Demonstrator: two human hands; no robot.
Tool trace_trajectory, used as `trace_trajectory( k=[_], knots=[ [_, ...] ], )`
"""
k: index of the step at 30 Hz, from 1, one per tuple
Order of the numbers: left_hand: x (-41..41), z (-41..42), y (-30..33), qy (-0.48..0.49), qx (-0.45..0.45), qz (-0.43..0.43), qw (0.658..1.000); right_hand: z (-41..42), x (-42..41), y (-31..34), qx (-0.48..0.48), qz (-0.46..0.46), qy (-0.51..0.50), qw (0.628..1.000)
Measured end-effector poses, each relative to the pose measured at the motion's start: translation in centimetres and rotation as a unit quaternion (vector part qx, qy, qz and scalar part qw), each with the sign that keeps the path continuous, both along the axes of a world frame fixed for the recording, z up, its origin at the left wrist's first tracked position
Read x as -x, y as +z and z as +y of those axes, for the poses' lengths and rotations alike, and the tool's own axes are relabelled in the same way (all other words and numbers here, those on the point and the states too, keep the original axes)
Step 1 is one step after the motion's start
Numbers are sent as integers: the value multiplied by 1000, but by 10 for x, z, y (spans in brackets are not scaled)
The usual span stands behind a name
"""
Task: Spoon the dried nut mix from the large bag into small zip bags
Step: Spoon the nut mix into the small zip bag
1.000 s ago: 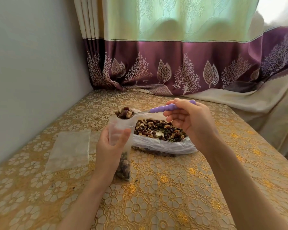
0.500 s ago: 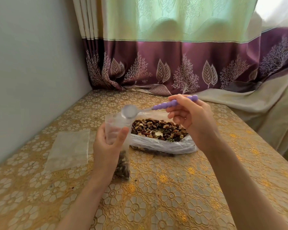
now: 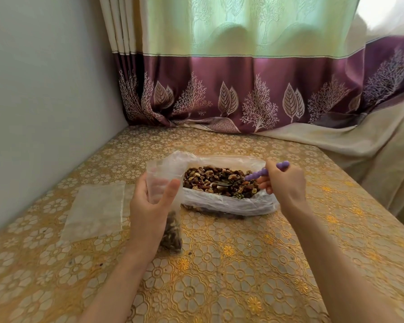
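Note:
The large clear bag (image 3: 229, 202) lies open on the table, full of brown dried nut mix (image 3: 210, 179). My right hand (image 3: 283, 184) grips the purple handle of a spoon (image 3: 261, 172); its metal bowl is dug into the mix. My left hand (image 3: 149, 206) holds a small zip bag (image 3: 167, 194) upright by its open top, just left of the large bag. Nut mix fills the small bag's lower part, which rests on the table.
A stack of flat, clear small zip bags (image 3: 95, 210) lies on the gold floral tablecloth (image 3: 231, 264) to the left. A grey wall runs along the left side. A purple and green curtain (image 3: 243, 94) hangs behind the table, whose right edge drops off.
The spoon tipped its load into the small bag, then my right hand swung it right and down into the large bag's mix. My left hand kept the small bag in place.

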State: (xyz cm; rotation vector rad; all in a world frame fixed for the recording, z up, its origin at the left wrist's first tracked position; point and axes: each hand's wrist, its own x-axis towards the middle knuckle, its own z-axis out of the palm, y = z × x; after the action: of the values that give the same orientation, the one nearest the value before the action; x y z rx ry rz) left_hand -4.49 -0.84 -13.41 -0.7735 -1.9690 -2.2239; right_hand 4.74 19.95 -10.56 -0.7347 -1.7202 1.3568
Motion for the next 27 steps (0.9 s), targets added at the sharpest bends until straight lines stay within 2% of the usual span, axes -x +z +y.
trace_trajectory(
  k=[17, 24, 27],
  knots=[
    [1, -1, -2, -5, 8, 9, 1000, 2, 9, -9, -84, -26, -41, 995],
    [-1, -1, 1, -6, 3, 13, 1000, 6, 7, -12, 60, -1, -9, 998],
    [-2, -1, 2, -13, 5, 14, 1000, 5, 5, -9, 79, 19, -9, 997]
  ],
)
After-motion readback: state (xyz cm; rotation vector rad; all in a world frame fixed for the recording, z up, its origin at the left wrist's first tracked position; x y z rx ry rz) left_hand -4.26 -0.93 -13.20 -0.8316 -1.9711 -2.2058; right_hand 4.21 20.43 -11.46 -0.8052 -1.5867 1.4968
